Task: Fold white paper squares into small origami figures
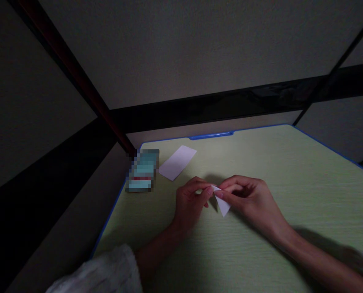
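Observation:
A small white piece of folded paper (223, 206), roughly triangular, is held just above the table near the middle of the view. My left hand (191, 200) pinches its upper corner between thumb and fingers. From the other side, my right hand (251, 196) grips the same paper, its thumb lying across the top face. Fingertips of both hands almost meet at that corner, and part of the paper is hidden under them. Farther back to the left, a flat white sheet of paper (178, 162) lies on the table.
A phone (143, 170) with a lit, pixelated screen lies at the table's left edge, beside the white sheet. The pale wood-grain table (291, 171) has a blue rim, with a blue strip (212, 136) at its far edge. Panelled walls (205, 53) stand behind and left.

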`<act>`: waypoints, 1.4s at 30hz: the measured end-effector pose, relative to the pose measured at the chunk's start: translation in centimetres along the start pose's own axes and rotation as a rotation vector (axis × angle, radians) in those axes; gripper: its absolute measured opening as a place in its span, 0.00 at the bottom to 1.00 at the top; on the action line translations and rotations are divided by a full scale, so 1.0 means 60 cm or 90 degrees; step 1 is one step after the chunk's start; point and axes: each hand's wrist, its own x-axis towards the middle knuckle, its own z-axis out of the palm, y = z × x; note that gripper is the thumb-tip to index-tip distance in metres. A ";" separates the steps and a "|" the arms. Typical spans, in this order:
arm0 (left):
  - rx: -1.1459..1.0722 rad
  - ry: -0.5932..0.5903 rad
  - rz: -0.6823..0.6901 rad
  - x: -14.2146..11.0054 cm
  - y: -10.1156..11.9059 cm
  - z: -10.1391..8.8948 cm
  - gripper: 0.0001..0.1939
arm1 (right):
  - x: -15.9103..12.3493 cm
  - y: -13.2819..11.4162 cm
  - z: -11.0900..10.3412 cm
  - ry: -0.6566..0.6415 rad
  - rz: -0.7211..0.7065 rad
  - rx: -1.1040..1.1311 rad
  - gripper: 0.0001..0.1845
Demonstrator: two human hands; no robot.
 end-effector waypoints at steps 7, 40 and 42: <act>0.010 -0.015 0.010 0.002 -0.003 -0.003 0.03 | 0.000 0.002 -0.002 0.002 -0.013 -0.030 0.11; -0.139 0.082 -0.028 0.004 -0.001 -0.006 0.03 | -0.005 0.010 0.004 0.004 -0.012 -0.006 0.12; -0.143 0.084 -0.028 0.002 0.001 -0.005 0.03 | -0.008 0.010 0.004 0.007 -0.046 -0.045 0.12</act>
